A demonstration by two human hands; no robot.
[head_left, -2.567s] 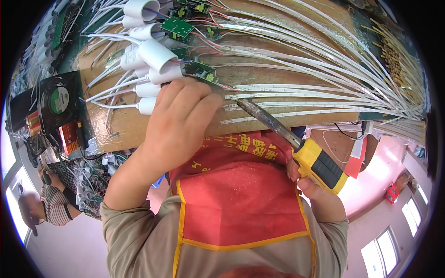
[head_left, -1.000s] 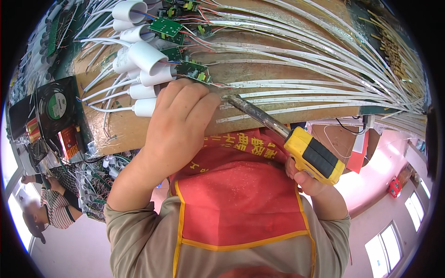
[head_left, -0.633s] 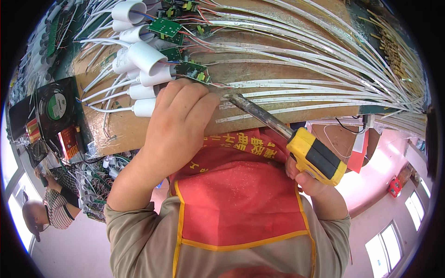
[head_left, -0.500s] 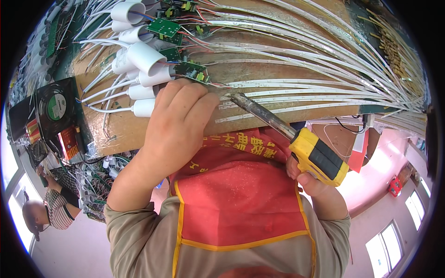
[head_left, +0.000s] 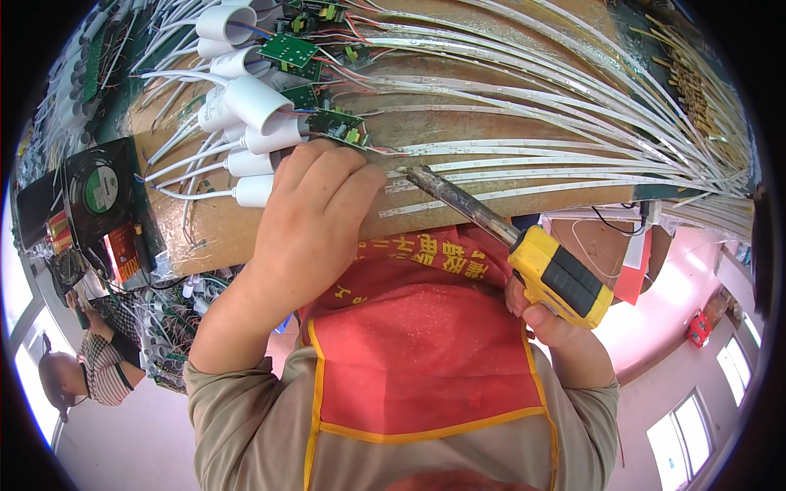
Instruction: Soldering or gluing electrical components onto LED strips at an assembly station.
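Note:
My left hand [head_left: 319, 200] is bent down over the board's near edge with its fingers curled together. Its fingertips are hidden, so what they pinch does not show. Beside them are a white lamp cap [head_left: 252, 190] and a small green circuit board [head_left: 336, 127]. My right hand [head_left: 540, 313] grips a yellow and black soldering gun [head_left: 565, 277] from below. The gun's dark metal barrel points up and left, its tip close to my left fingers, at the ends of the white LED strips [head_left: 491, 174].
A brown work board [head_left: 221, 245] carries rows of white caps with cables, joined to circuit boards and strips. At the left stands a black fan [head_left: 98, 186]. A co-worker [head_left: 102, 368] is farther left, by a pile of wired boards [head_left: 168, 327].
The soldering gun in my right hand has shifted very slightly left. My left hand has hardly moved.

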